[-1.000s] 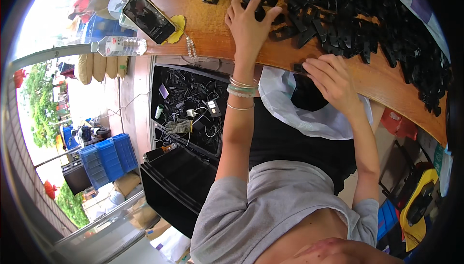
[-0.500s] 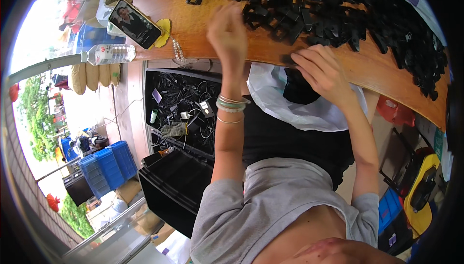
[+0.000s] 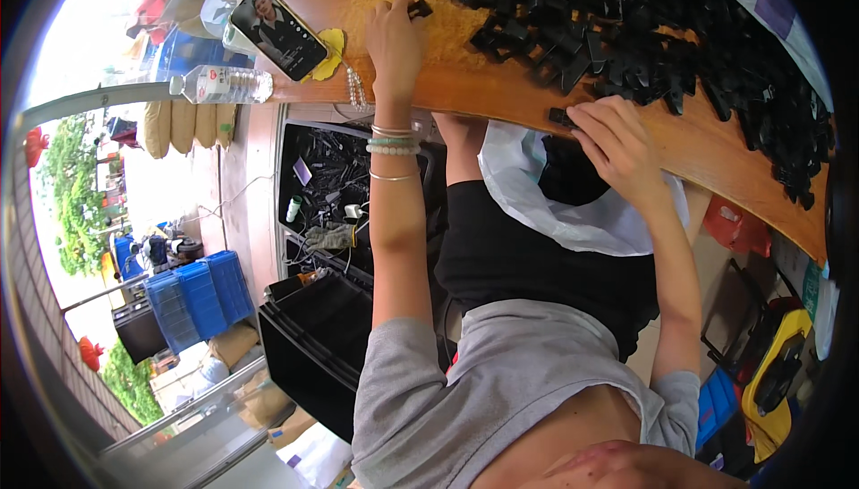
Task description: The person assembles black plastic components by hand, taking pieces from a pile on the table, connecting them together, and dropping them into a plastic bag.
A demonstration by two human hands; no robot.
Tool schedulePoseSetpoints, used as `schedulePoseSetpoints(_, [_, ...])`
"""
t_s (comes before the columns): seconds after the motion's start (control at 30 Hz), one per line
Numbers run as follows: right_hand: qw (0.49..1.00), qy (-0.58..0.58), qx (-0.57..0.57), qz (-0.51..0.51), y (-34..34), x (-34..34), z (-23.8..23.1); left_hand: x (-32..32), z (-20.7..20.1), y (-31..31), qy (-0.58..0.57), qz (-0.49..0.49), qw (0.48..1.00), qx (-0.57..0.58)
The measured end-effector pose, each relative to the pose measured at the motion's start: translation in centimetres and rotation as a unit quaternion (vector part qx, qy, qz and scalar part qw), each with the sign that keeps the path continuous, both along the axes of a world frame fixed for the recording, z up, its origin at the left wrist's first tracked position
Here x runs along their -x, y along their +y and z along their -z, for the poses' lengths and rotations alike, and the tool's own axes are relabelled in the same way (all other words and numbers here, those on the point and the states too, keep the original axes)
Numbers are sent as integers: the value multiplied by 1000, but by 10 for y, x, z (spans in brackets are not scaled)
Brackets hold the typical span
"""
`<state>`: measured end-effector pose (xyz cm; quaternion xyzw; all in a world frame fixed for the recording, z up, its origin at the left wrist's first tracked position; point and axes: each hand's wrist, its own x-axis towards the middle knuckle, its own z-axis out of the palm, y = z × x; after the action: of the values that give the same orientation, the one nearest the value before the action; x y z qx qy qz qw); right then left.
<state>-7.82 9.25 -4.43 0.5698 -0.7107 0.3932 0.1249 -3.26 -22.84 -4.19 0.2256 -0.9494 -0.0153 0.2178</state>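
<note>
My left hand (image 3: 394,49) is above the wooden table with its fingers curled. It grips a small black plastic part (image 3: 419,9) at the fingertips, though the hand partly hides the grip. At the table's front edge my right hand (image 3: 617,142) pinches another small black part (image 3: 561,117) between thumb and fingers. Below that hand, a white plastic bag (image 3: 573,225) hangs open over my lap, with something black inside. A wide pile of black plastic parts (image 3: 626,33) covers the table's far and right side.
A phone (image 3: 279,33) leans on a yellow stand, with a string of beads (image 3: 355,86) beside it. A clear water bottle (image 3: 224,85) lies at the table's left end. Below stand a black crate of parts and cables (image 3: 335,167) and an empty-looking black bin (image 3: 313,346).
My left hand has moved left and taken hold of the lone black part. My right hand stays near the table edge, its part now seen more clearly. The view has shifted slightly.
</note>
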Motion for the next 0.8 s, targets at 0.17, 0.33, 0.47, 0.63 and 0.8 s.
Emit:
schedulePoseSetpoints(0.17, [997, 4, 76, 17, 1, 1, 1, -18, -11, 61, 288, 128, 854, -414])
schedulePoseSetpoints(0.33, [955, -225, 138, 138, 26, -17, -24, -37, -42, 156, 122, 246, 678, -682])
schedulePoseSetpoints(0.47, [922, -297, 235, 88, 39, -18, -29, -39, -49, 196, 74, 289, 653, -696])
schedulePoseSetpoints(0.63, [940, -270, 196, 72, 46, -17, -31, -35, -52, 215, 38, 284, 635, -718])
schedulePoseSetpoints(0.8, [964, -209, 129, 102, 51, -19, -33, -35, -48, 221, 44, 264, 650, -711])
